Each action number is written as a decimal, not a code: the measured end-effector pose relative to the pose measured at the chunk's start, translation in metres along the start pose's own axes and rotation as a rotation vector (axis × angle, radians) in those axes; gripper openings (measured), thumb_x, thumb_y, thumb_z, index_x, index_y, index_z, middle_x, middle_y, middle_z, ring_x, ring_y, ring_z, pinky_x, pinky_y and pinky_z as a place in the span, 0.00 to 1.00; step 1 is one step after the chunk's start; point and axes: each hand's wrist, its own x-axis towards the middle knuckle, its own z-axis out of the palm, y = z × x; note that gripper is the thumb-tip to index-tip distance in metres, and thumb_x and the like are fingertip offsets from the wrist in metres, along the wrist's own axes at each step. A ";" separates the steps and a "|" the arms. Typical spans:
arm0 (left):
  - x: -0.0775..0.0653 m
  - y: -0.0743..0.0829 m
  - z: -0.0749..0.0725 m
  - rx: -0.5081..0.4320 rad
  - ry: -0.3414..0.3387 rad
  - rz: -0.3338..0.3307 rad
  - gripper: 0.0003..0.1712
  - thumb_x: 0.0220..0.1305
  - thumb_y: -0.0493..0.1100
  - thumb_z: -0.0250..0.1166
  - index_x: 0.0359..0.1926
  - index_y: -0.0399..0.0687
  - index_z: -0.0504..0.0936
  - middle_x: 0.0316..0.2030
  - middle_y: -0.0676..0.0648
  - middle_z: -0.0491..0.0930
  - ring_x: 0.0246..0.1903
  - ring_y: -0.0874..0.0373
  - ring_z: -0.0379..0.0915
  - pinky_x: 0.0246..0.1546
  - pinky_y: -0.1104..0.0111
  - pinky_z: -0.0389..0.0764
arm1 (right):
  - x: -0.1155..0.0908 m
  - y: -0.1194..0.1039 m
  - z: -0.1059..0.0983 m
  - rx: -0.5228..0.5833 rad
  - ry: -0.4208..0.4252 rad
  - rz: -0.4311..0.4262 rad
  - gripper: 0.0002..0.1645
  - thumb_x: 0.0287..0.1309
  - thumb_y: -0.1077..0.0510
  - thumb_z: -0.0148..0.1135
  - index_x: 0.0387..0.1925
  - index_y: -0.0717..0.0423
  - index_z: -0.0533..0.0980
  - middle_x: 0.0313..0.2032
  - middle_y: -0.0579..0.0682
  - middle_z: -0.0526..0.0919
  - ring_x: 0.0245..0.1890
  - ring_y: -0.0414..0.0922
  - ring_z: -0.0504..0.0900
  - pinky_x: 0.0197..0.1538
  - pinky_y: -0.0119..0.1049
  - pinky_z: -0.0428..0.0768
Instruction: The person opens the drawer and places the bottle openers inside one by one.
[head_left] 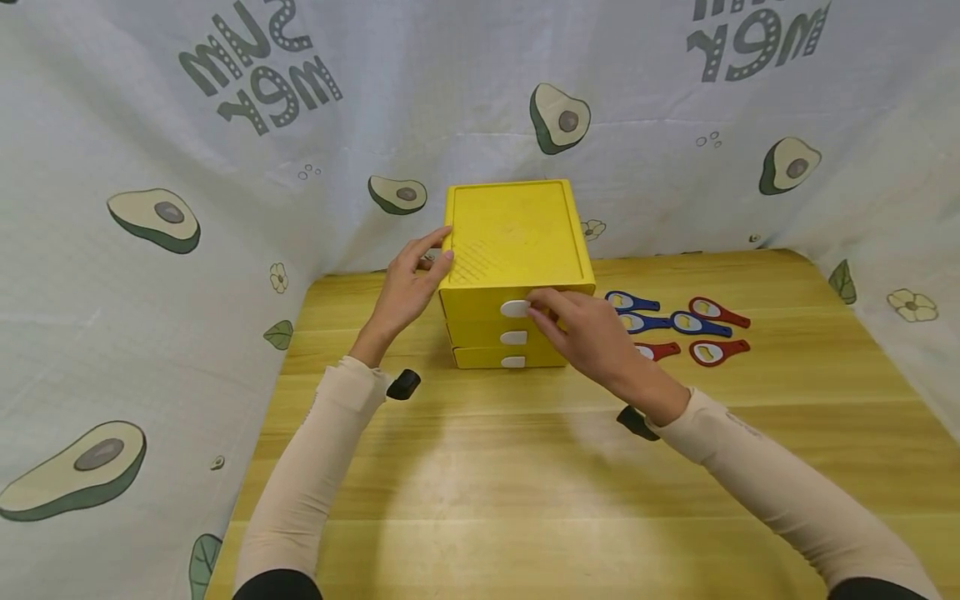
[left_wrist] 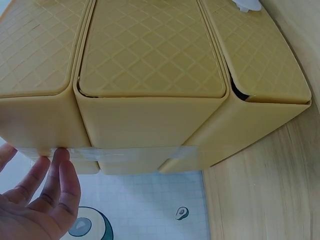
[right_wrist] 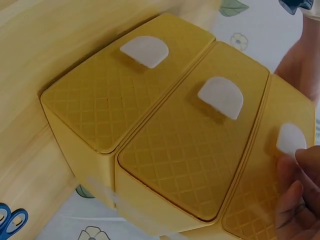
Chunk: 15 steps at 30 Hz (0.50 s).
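A yellow three-drawer box [head_left: 517,229] stands on the table, with a white tab handle on each drawer. My left hand [head_left: 405,292] rests its fingertips against the box's left side near the top; in the left wrist view its fingers [left_wrist: 68,187] touch that side by a strip of clear tape. With thumb and forefinger, my right hand [head_left: 596,337] pinches the top drawer's white handle [head_left: 514,309]. The right wrist view shows the same handle [right_wrist: 290,138] at the fingertips. The top and middle drawers look closed; a dark gap shows at the bottom drawer's edge [left_wrist: 237,90].
Several flat, round-headed tools with handles, blue [head_left: 701,324] and red [head_left: 718,352], lie on the table right of the box. My right forearm passes in front of them. A patterned cloth [head_left: 465,75] hangs behind the wooden table [head_left: 495,475].
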 end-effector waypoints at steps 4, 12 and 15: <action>0.001 0.000 0.000 -0.006 0.004 -0.001 0.28 0.74 0.57 0.55 0.72 0.64 0.70 0.63 0.45 0.72 0.49 0.49 0.77 0.45 0.57 0.79 | 0.002 -0.001 0.001 -0.010 0.013 0.007 0.07 0.63 0.60 0.66 0.43 0.57 0.82 0.29 0.50 0.85 0.20 0.41 0.74 0.24 0.33 0.73; 0.001 -0.001 0.000 -0.017 0.005 -0.005 0.27 0.74 0.56 0.55 0.72 0.63 0.70 0.63 0.44 0.72 0.49 0.49 0.77 0.45 0.57 0.79 | 0.002 -0.002 0.001 -0.024 0.013 0.006 0.07 0.63 0.61 0.67 0.41 0.58 0.81 0.28 0.50 0.85 0.20 0.41 0.75 0.24 0.34 0.74; 0.001 0.000 0.000 -0.018 0.002 -0.004 0.28 0.74 0.55 0.55 0.72 0.63 0.70 0.63 0.44 0.72 0.49 0.48 0.77 0.46 0.57 0.79 | 0.000 -0.005 0.001 -0.028 -0.001 0.014 0.07 0.63 0.61 0.67 0.41 0.59 0.81 0.28 0.50 0.85 0.19 0.41 0.74 0.24 0.33 0.73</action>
